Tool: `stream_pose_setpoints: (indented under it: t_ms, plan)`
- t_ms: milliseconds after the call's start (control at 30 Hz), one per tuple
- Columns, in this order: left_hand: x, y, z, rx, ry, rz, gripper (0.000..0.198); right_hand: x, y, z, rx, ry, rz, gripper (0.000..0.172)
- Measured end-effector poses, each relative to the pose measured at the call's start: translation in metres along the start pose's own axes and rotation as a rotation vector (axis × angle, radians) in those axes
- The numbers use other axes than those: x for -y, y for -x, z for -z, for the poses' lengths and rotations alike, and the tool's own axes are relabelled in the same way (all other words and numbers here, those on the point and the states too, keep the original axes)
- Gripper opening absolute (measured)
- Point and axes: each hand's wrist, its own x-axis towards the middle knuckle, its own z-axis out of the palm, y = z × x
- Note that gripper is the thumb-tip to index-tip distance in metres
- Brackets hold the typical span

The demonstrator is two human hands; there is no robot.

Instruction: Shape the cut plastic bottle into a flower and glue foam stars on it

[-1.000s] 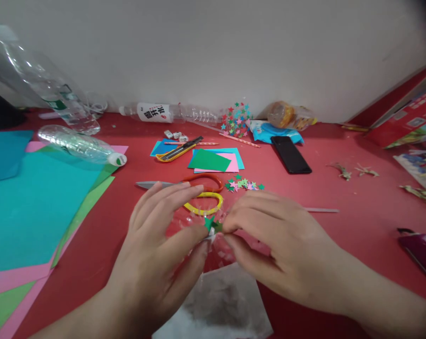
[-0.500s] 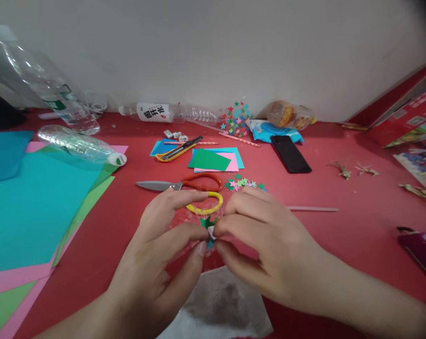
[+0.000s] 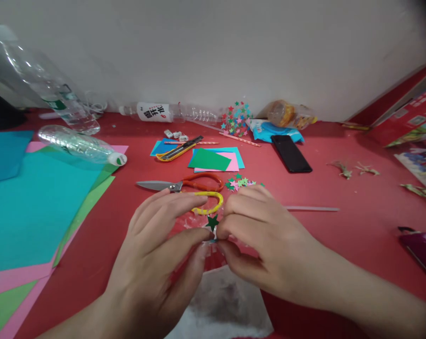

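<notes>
Both hands meet over the red table, fingertips nearly touching. My left hand (image 3: 163,249) pinches a small bluish piece between thumb and index finger, mostly hidden; it looks like a paper star. On the same bit, from the other side, my right hand (image 3: 265,235) is closed, with a speck of white beside its fingertips. A dark green paper star (image 3: 212,222) shows just above the pinch. Clear plastic scraps (image 3: 188,221) lie beneath and around the fingers. Scissors (image 3: 175,186) with one red and one yellow handle loop lie just beyond my left hand.
Small paper stars (image 3: 246,182) lie beyond my right hand. Farther back are a cutter knife (image 3: 179,150), cut paper (image 3: 209,160) and a phone (image 3: 291,153). Coloured sheets (image 3: 29,212) with a plastic bottle (image 3: 78,141) cover the left; a pale straw (image 3: 315,208) lies right.
The green star between the hands has turned and now shows its whole face. The pinched blue piece has tilted and shows less. Both hands have shifted only slightly.
</notes>
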Motion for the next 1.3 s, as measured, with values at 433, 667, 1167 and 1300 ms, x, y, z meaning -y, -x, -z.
stream_pose_setpoints:
  t_ms: [433, 667, 1167, 1300]
  plan:
    - [-0.004, -0.003, 0.001, 0.036, 0.088, 0.146, 0.017, 0.001, 0.000, 0.004, 0.007, 0.011, 0.013, 0.018]
    - [-0.003, -0.005, 0.000, 0.073, 0.194, 0.230, 0.016, 0.003, 0.001, 0.005, -0.022, 0.012, 0.047, 0.017]
    - [0.000, -0.006, 0.000, 0.016, 0.077, 0.106, 0.018, 0.004, 0.001, 0.007, -0.015, 0.044, 0.028, 0.016]
    - [0.001, -0.004, 0.001, -0.030, -0.060, -0.030, 0.023, 0.003, 0.003, 0.007, 0.015, 0.064, 0.008, 0.015]
